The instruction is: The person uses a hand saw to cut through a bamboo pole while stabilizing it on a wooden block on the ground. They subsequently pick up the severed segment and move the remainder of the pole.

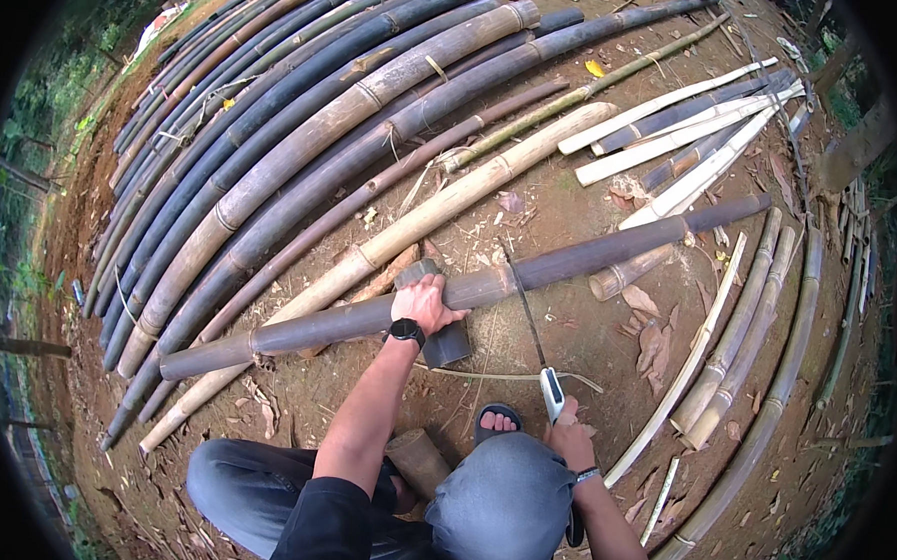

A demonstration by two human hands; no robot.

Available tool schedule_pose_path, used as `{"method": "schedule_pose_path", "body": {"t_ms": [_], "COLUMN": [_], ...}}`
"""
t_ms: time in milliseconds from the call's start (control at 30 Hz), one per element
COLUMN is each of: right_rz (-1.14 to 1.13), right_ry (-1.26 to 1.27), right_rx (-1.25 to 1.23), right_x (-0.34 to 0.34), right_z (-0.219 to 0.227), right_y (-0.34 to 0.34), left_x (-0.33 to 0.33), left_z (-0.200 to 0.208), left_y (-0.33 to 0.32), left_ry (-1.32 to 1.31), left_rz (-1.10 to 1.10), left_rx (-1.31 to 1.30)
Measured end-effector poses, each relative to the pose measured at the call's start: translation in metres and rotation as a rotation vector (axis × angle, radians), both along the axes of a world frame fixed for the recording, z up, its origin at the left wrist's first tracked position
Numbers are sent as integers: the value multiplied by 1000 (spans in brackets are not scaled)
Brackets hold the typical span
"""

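Observation:
A long dark bamboo pole [589, 264] lies aslant in front of me, rising toward the right. My left hand [427, 304] grips it from above, fingers over the top and thumb spread to the right. Beneath the pole there, a short dark bamboo piece [450, 348] sticks out on both sides. In my right hand [571, 441] is the handle of a handsaw [552, 390], white and dark. Its thin blade points away from me and crosses the pole right of my left hand. The blade meets the pole near a pale ring; the cut's depth I cannot make out.
Many dark bamboo poles [304, 144] lie side by side at the far left. A pale pole [390, 239] runs under the dark one. Split bamboo strips [685, 140] are piled at the far right, with more poles [796, 335] nearer. A short bamboo log [419, 459] sits by my legs.

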State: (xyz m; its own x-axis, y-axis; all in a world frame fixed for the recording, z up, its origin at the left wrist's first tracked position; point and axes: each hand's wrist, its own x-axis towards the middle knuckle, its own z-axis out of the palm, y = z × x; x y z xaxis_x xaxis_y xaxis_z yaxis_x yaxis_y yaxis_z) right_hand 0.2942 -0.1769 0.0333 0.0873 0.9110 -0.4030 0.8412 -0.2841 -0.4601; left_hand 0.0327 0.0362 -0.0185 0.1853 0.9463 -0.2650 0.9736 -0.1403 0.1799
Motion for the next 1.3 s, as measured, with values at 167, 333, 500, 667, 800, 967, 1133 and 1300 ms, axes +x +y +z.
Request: {"method": "schedule_pose_path", "body": {"t_ms": [167, 333, 500, 667, 800, 967, 1133, 1300], "right_rz": [69, -3, 108, -35, 102, -8, 53, -80], "right_ry": [26, 46, -33, -15, -38, -67, -18, -41], "right_rx": [74, 47, 75, -5, 131, -96, 58, -79], "right_x": [-8, -1, -4, -1, -12, -6, -9, 8], "right_z": [-33, 4, -39, 3, -33, 4, -35, -16], "right_y": [79, 3, 73, 6, 88, 3, 66, -28], "left_x": [9, 0, 5, 5, 4, -2, 1, -2], "left_z": [-12, -6, -12, -8, -11, -5, -14, -10], "left_y": [3, 3, 1, 7, 7, 8, 6, 4], "left_ry": [-17, -14, -37, -48, -70, -85, -89, -85], "left_rz": [-45, 5, -30, -18, -51, -10, -60, -24], "left_rx": [2, 53, 16, 51, -18, -19, -8, 26]}}
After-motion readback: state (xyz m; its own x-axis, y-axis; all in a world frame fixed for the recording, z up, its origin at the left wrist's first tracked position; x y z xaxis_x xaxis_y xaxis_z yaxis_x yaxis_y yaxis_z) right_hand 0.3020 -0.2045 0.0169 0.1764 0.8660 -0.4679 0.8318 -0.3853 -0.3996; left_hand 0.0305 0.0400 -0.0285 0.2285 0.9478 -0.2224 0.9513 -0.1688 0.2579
